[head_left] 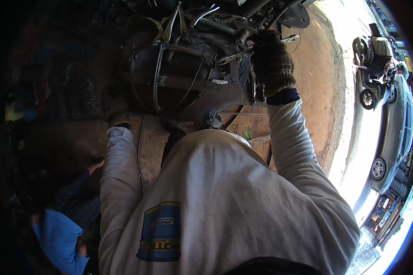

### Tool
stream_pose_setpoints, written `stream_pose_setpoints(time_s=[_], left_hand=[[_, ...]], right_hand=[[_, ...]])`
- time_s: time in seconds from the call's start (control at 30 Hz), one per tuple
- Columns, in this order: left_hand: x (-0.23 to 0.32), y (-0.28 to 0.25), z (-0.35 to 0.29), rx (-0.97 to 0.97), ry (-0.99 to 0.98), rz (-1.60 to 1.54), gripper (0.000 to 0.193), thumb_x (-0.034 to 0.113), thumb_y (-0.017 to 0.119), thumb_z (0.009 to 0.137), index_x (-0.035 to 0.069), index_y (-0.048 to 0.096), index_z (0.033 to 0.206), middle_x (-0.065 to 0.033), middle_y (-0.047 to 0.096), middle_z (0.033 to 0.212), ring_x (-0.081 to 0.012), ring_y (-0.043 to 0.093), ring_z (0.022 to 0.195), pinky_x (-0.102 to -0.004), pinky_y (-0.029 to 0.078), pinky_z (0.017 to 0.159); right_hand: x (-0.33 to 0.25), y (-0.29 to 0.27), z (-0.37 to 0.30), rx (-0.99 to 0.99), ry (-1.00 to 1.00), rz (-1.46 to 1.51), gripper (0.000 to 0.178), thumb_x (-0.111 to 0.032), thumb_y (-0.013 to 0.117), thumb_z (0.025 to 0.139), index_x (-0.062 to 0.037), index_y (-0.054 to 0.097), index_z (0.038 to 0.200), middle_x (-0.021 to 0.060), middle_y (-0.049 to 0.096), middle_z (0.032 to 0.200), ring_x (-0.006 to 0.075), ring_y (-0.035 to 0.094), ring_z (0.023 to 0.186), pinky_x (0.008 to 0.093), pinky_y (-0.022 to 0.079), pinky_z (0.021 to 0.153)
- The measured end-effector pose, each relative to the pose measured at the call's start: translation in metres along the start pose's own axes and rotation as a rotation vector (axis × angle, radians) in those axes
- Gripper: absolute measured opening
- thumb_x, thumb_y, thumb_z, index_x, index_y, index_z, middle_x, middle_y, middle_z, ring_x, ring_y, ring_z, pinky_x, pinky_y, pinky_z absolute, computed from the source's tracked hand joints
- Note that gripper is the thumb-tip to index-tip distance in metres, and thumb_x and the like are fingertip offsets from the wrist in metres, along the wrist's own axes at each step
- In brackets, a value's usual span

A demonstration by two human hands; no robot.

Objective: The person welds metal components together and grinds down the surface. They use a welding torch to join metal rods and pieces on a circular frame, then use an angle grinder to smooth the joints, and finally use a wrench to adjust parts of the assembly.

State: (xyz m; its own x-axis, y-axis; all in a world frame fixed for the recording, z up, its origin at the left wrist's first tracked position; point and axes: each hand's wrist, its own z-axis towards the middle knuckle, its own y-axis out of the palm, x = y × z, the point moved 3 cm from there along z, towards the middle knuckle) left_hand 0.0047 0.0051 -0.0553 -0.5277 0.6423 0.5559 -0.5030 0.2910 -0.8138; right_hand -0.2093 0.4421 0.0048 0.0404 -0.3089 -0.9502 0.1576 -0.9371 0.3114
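My right hand (274,62), in a dark knit glove, is closed at the right edge of a dark metal frame (206,94). What lies inside its fingers is hidden. Out past the glove sticks the bright end of a wrench (290,39); a similar bar shows on its other side, and whether they are one piece I cannot tell. My left hand (115,103), gloved too, is by the frame's left edge, its fingers lost in shadow. Locking pliers (173,25) and a brass-coloured pair of pliers (159,28) hang at the frame's far side.
A person in a blue shirt (62,236) is at the lower left. Brown ground (314,68) runs along the right, with a motorbike (376,68) and a grey car (394,133) beyond. A round metal plate (297,16) juts out at the top.
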Motion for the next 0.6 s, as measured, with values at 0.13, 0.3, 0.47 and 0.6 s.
stream_pose_setpoints(time_s=[0.13, 0.3, 0.47, 0.6], left_hand=[[-0.001, -0.004, -0.001, -0.044, -0.082, 0.033, 0.043, 0.038, 0.058, 0.091, 0.0, 0.06, 0.112, -0.0163, 0.066, 0.109, -0.0289, 0.062, 0.101, -0.0356, 0.047, 0.089], [-0.016, 0.0, 0.002, -0.03, -0.059, 0.139, 0.04, 0.035, 0.057, 0.092, 0.001, 0.059, 0.113, -0.0163, 0.065, 0.112, -0.0259, 0.061, 0.101, -0.0352, 0.047, 0.089], [-0.033, 0.021, 0.009, -0.114, -0.017, -0.014, 0.036, 0.033, 0.053, 0.094, 0.003, 0.059, 0.113, -0.0166, 0.06, 0.121, -0.0287, 0.059, 0.108, -0.0377, 0.046, 0.094], [-0.044, 0.023, 0.011, -0.095, 0.529, 1.025, 0.039, 0.035, 0.049, 0.095, 0.003, 0.059, 0.114, -0.0188, 0.06, 0.12, -0.0334, 0.059, 0.109, -0.0422, 0.045, 0.096]], right_hand=[[-0.011, 0.003, -0.007, 0.118, -0.338, -0.726, 0.03, -0.034, 0.056, 0.093, -0.0101, 0.06, 0.112, 0.0031, 0.066, 0.1, 0.0157, 0.059, 0.076, 0.0287, 0.047, 0.064], [-0.035, 0.028, -0.027, -0.24, -0.085, 0.061, 0.033, -0.031, 0.061, 0.091, -0.0073, 0.058, 0.114, 0.009, 0.064, 0.11, 0.0253, 0.064, 0.092, 0.0406, 0.051, 0.082], [-0.035, 0.016, -0.029, -0.292, 0.096, 0.464, 0.039, -0.035, 0.061, 0.091, -0.0075, 0.055, 0.119, 0.0137, 0.063, 0.112, 0.0279, 0.064, 0.096, 0.0432, 0.05, 0.086], [-0.028, 0.009, -0.026, -0.33, -0.236, -0.293, 0.037, -0.02, 0.064, 0.088, -0.0079, 0.055, 0.121, 0.0152, 0.066, 0.107, 0.0287, 0.064, 0.1, 0.0404, 0.051, 0.085]])
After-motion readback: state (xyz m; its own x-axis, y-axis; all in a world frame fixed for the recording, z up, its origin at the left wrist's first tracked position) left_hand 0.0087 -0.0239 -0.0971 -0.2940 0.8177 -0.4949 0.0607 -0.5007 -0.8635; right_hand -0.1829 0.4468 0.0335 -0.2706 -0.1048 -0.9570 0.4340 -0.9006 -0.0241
